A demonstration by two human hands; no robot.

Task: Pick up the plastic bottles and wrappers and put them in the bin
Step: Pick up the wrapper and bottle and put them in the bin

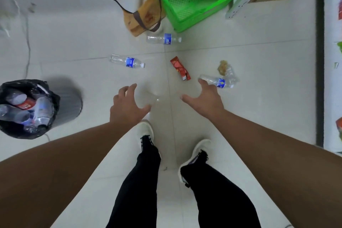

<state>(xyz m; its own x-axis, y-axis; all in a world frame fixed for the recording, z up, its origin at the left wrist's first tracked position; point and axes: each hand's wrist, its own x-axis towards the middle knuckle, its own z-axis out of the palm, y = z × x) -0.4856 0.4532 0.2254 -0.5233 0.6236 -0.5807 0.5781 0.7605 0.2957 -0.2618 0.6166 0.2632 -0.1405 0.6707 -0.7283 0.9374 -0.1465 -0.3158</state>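
Both hands reach out with spread, empty grip: the right hand (207, 101) just touches a clear bottle (218, 81), the left hand (127, 106) hovers by a faint clear wrapper (151, 97). A red wrapper (180, 68) and two more bottles (127, 61) lie farther off on the tiled floor (259, 98). The black-lined bin (27, 109), left, holds bottles

Both bare arms stretch forward and down, nearly straight, converging toward the middle. The left hand (127, 106) is palm down, fingers curled loosely and spread, thumb sticking out to the right, nothing gripped. The right hand (205, 98) is spread wide, fingers splayed ahead, thumb pointing left, empty too. Below, two legs in dark trousers, pale shoes planted, left foot slightly ahead.
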